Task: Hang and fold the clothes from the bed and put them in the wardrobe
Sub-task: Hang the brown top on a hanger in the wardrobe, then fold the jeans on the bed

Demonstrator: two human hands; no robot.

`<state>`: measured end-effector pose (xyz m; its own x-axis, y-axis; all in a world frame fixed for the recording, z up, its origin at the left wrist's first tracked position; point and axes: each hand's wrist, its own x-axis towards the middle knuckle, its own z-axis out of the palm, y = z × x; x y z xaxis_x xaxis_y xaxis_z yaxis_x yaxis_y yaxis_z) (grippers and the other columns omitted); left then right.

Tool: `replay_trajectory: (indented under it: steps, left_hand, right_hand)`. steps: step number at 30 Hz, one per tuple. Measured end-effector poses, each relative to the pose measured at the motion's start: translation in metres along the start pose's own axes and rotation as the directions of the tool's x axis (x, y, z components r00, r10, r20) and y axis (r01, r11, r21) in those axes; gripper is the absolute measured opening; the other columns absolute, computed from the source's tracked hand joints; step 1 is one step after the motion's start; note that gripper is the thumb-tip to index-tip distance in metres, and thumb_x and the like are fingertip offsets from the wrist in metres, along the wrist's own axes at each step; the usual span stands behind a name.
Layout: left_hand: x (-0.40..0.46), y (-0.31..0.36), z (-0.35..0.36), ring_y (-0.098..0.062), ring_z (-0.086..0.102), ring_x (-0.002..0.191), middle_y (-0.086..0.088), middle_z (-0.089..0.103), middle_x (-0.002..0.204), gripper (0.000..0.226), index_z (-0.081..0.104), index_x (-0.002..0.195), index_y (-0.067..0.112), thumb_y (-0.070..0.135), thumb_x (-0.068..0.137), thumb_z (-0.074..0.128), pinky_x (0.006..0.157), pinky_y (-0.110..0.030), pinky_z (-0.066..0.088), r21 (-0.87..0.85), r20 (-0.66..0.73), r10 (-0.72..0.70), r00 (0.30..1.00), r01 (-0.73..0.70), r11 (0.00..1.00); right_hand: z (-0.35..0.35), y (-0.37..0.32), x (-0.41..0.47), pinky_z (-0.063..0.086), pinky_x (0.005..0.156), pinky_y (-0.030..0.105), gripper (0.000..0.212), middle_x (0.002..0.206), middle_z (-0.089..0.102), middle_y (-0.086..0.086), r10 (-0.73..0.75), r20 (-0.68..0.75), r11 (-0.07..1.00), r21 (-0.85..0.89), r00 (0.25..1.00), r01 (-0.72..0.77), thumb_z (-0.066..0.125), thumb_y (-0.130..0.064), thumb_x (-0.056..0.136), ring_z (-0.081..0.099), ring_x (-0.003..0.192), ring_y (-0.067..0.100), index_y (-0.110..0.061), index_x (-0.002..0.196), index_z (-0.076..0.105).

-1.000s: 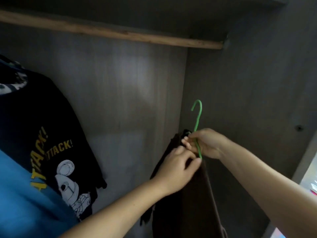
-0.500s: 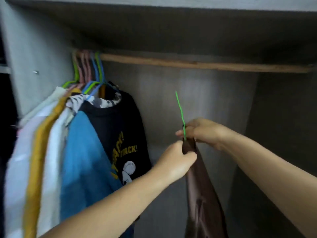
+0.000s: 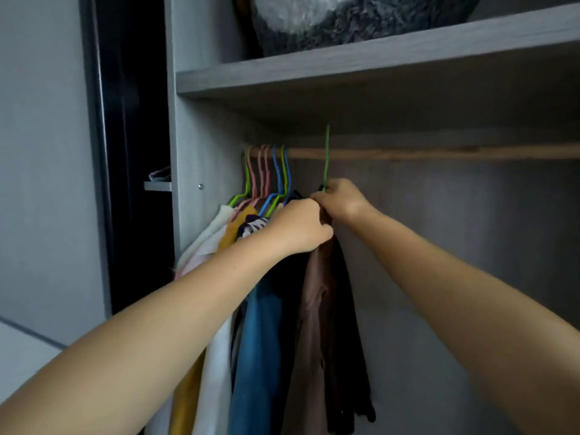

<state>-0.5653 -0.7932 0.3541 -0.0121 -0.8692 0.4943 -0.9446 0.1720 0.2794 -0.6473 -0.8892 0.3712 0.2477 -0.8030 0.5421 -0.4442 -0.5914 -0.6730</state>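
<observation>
A: Where's the garment being hung?

B: The brown garment (image 3: 317, 309) hangs from a green hanger (image 3: 326, 158), held up inside the wardrobe (image 3: 201, 127), just right of the clothes already on the wooden rail (image 3: 439, 153). A dark piece of cloth (image 3: 348, 340) hangs beside it on the right.

A: Who has hold of it?

B: Both hands. The right hand (image 3: 340, 200) has its fingers curled round the hanger's neck at the top of the garment. The left hand (image 3: 298, 226) is closed on the cloth at the shoulder, just below and touching the right one.

A: Is the hook on the rail?

B: Hard to tell. The green stem rises straight up across the rail and ends above it under the shelf (image 3: 376, 58), but the hook is seen edge-on, so I can't say whether it is over the rail or only in front of it.

A: What else hangs there?

B: A bunch at the left end of the rail, on green, pink and blue hangers (image 3: 270, 174): a white garment (image 3: 216, 356), a mustard one (image 3: 233, 227), a black-and-white patterned one (image 3: 254, 224), a blue one (image 3: 260, 356) and a black one (image 3: 292, 271) right next to the brown

A: And above?

B: Something grey and white and fluffy (image 3: 339, 17) sits on the shelf
</observation>
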Motion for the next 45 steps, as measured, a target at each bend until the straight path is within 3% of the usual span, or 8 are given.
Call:
replay_trajectory:
  steps: [3, 8, 12, 17, 25, 34, 38, 45]
  left_hand:
    - [0.012, -0.025, 0.01, -0.029, 0.052, 0.109, -0.007, 0.061, 0.092, 0.021, 0.06, 0.092, 0.009, 0.027, 0.09, 0.05, 0.113, -0.05, 0.019, 0.25, 0.001, 0.005, 1.0, -0.005, 0.968]
    - [0.013, -0.066, 0.019, -0.017, 0.005, 0.147, -0.001, 0.027, 0.155, 0.045, 0.043, 0.138, 0.016, 0.026, 0.094, 0.045, 0.116, -0.056, -0.002, 0.463, 0.059, 0.032, 0.998, -0.056, 0.885]
    - [0.007, -0.078, 0.019, -0.015, -0.001, 0.148, 0.0, 0.02, 0.158, 0.051, 0.031, 0.146, 0.015, 0.021, 0.096, 0.041, 0.116, -0.054, -0.006, 0.511, 0.018, 0.066, 0.998, -0.066, 0.857]
    - [-0.002, -0.058, 0.035, -0.028, 0.01, 0.146, -0.013, 0.029, 0.151, 0.058, 0.031, 0.145, 0.013, 0.018, 0.091, 0.051, 0.112, -0.06, -0.008, 0.686, -0.11, 0.257, 0.96, -0.113, 0.719]
    - [-0.031, 0.038, 0.138, -0.021, 0.042, 0.127, -0.002, 0.053, 0.13, 0.04, 0.046, 0.136, 0.019, 0.022, 0.096, 0.042, 0.116, -0.048, 0.005, 0.185, -0.1, 0.524, 0.846, -0.502, 0.845]
    - [-0.155, 0.166, 0.241, -0.025, 0.048, 0.124, -0.004, 0.056, 0.13, 0.057, 0.045, 0.14, 0.015, 0.048, 0.095, 0.035, 0.116, -0.048, 0.015, -0.269, 0.003, 0.812, 0.583, -0.782, 0.562]
    - [-0.238, 0.229, 0.265, -0.018, 0.041, 0.13, 0.0, 0.05, 0.137, 0.054, 0.037, 0.145, 0.018, 0.045, 0.097, 0.04, 0.118, -0.045, 0.009, -0.385, 0.057, 0.885, 0.463, -0.807, 0.447]
    - [-0.399, 0.344, 0.285, -0.015, 0.013, 0.145, 0.0, 0.021, 0.157, 0.066, 0.011, 0.152, 0.024, 0.051, 0.097, 0.034, 0.117, -0.05, 0.002, -0.53, 0.237, 0.952, 0.194, -0.796, 0.294]
  right_hand:
    - [0.022, 0.01, 0.018, 0.036, 0.062, 0.027, 0.022, 0.081, 0.056, 0.011, 0.005, 0.044, 0.99, -0.139, 0.999, 0.001, 0.055, -0.016, 0.091, 0.054, 0.079, 0.022, -0.011, 0.07, 0.05]
    - [0.056, 0.012, 0.038, 0.036, 0.066, 0.028, 0.026, 0.07, 0.049, 0.004, 0.062, 0.102, 0.98, -0.194, 0.993, -0.042, 0.053, -0.015, 0.091, 0.052, 0.082, 0.022, -0.009, 0.067, 0.047]
    - [0.059, 0.011, 0.038, 0.043, 0.083, 0.03, 0.025, 0.108, 0.063, 0.015, 0.04, 0.12, 0.977, -0.213, 0.992, -0.014, 0.05, -0.024, 0.096, 0.058, 0.105, 0.027, -0.004, 0.107, 0.06]
    - [0.026, 0.06, -0.018, 0.033, 0.106, 0.029, 0.051, 0.145, 0.045, 0.009, -0.022, 0.002, 0.979, -0.204, 1.0, 0.022, 0.043, -0.033, 0.101, 0.043, 0.132, 0.025, -0.013, 0.146, 0.034]
    - [-0.069, 0.16, -0.189, 0.009, 0.117, 0.052, 0.05, 0.15, 0.036, 0.003, 0.175, -0.236, 0.7, -0.653, 0.956, -0.289, 0.041, -0.031, 0.1, 0.027, 0.141, 0.021, -0.022, 0.148, 0.03]
    - [-0.166, 0.152, -0.444, 0.003, 0.115, 0.059, 0.049, 0.156, 0.029, 0.005, 0.192, -0.44, 0.342, -0.808, 0.877, -0.48, 0.044, -0.026, 0.099, 0.017, 0.147, 0.025, -0.021, 0.147, 0.037]
    - [-0.187, 0.134, -0.571, -0.011, 0.114, 0.052, 0.051, 0.161, 0.012, 0.001, 0.401, -0.533, 0.162, -0.76, 0.745, -0.63, 0.032, -0.039, 0.101, 0.002, 0.149, 0.023, -0.029, 0.151, 0.025]
    - [-0.219, 0.09, -0.774, -0.005, 0.113, 0.06, 0.061, 0.161, -0.013, -0.001, 0.61, -0.73, -0.204, -0.519, 0.307, -0.83, 0.028, -0.048, 0.1, -0.017, 0.147, 0.022, -0.036, 0.152, -0.001]
